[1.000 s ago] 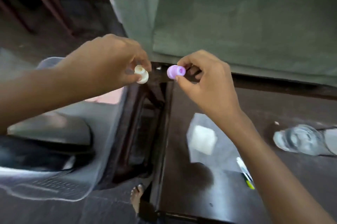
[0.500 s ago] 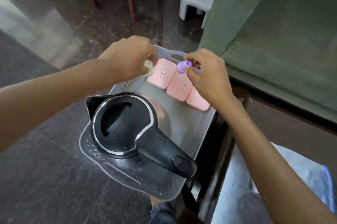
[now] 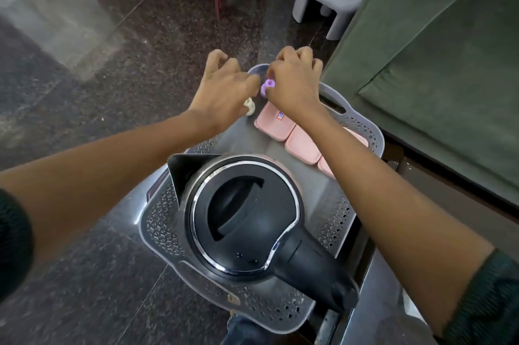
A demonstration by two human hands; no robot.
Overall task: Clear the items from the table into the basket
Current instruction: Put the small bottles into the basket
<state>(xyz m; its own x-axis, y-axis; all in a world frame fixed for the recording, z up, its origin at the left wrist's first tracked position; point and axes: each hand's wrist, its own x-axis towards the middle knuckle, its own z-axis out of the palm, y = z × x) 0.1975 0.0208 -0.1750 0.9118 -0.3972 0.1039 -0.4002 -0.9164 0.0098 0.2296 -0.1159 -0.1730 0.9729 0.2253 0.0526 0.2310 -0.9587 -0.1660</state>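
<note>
Well along, by my judgement: the basket (image 3: 158, 221) already holds the kettle (image 3: 244, 221) and a row of pink boxes (image 3: 273, 124) along its right edge. Over its far end, the left hand (image 3: 224, 89) has its fingers loosened and pinches nothing that I can see. A cream piece (image 3: 250, 106) sits just below its heel; loose or touching, I cannot tell. The right hand (image 3: 295, 83) pinches a purple ring (image 3: 267, 87) above the far edge, not yet let go. The ring is stubby, with its bore facing up and no marked long axis. Only a sliver of the counter (image 3: 387, 288) shows, so what is left there is unknown.
</note>
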